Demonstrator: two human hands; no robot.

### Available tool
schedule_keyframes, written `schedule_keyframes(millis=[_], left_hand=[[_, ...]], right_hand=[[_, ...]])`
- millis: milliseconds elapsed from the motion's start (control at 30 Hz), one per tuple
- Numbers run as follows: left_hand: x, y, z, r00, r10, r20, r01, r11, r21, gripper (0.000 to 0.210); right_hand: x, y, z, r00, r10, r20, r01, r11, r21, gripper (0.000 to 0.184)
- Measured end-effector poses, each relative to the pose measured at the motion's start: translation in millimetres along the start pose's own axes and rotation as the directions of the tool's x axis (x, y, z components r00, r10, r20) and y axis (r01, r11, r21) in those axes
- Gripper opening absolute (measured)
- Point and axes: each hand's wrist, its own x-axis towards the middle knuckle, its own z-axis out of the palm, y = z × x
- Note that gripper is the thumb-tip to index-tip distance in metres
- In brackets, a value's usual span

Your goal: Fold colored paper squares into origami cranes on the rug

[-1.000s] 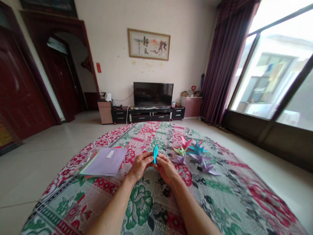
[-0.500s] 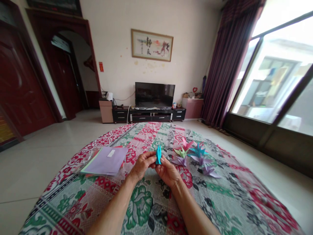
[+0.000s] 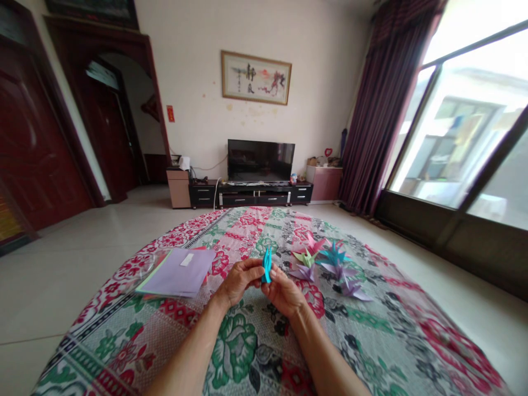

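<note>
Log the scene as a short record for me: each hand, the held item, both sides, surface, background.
Left hand: pinching blue paper
Right hand: holding the same piece from the other side
Held item: narrow, folded, roughly upright
Left side: paper stack, purple on top, white slip on it
Right side: folded shapes in pink, green, blue, purple
Surface: floral cloth
Background: TV on cabinet

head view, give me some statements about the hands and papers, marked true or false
1. The left hand and right hand both hold the blue paper. True.
2. The blue paper lies flat. False: the hands hold it upright.
3. A white slip lies on the purple sheet. True.
4. The purple sheet is right of both hands. False: it is left of them.
5. The folded shapes rest on the cloth. True.
</note>
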Motion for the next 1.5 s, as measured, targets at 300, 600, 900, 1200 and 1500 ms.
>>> schedule_keyframes(millis=[300,600,900,1200,1500], left_hand=[[-1.3,2.1,-0.7,0.999,0.031,0.027,-0.032,0.998,0.045,0.035],[-1.1,0.0,-4.7,1.0,0.004,0.0,-0.004,0.999,0.054,0.035],[1.2,-5.7,-9.0,0.995,0.004,-0.099,0.005,0.996,0.089,0.036],[3.0,-7.9,-9.2,0.981,0.032,-0.19,-0.001,0.987,0.161,0.034],[6.8,-8.4,-7.8,0.966,0.03,-0.255,-0.052,0.995,-0.08,0.026]], right_hand=[[-0.4,-0.1,2.1,1.0,-0.013,-0.002,0.013,1.0,-0.02,0.027],[1.2,-0.3,3.8,1.0,-0.018,-0.023,0.016,0.996,-0.09,0.028],[11.0,7.6,8.6,0.932,-0.255,-0.258,0.2,0.955,-0.219,0.031],[9.6,10.9,6.2,0.938,-0.273,-0.216,0.188,0.92,-0.345,0.026],[7.4,13.0,7.8,0.964,-0.222,-0.148,0.146,0.903,-0.403,0.024]])
